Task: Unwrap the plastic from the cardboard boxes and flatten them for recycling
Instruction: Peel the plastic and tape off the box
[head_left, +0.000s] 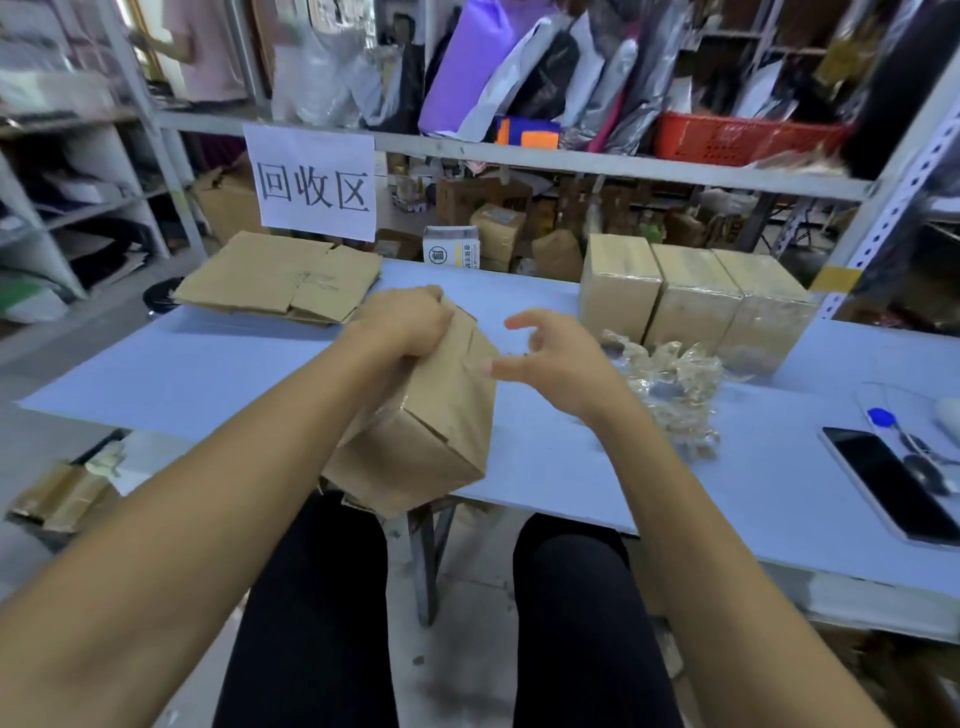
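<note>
Two bare hands work over a pale blue table (208, 374) in a crowded storeroom: the left hand (402, 319) is curled over the top far corner of a tilted cardboard box (421, 415), gripping it, while the right hand (558, 361) hangs just beside the box with fingers loosely spread and nothing in them. The box, plain brown with taped seams and closed flaps, leans over the table's near edge above the seated person's dark trousers.

Grey metal shelving (519, 150) runs behind the table, crammed with purple, silver and black bags, a red plastic basket (737, 135) and brown cartons. A white paper sign (311, 182) with three large black characters hangs from the shelf rail.

Three upright boxes (691, 301) stand side by side at the far right of the table, touching one another; the right-hand ones have a glossy film wrap. A stack of flattened cardboard (280, 278) lies at the far left under the sign, matte and creased.

Crumpled clear plastic (670, 395) sits in a shiny, wrinkled heap between the right hand and the three boxes, partly hidden by the wrist. A dark-screened phone (893, 483) lies flat at the table's right edge, with a blue-tipped object (880, 417) near it, too small to identify. More flattened, taped cardboard (57, 496) rests on the floor at lower left.
</note>
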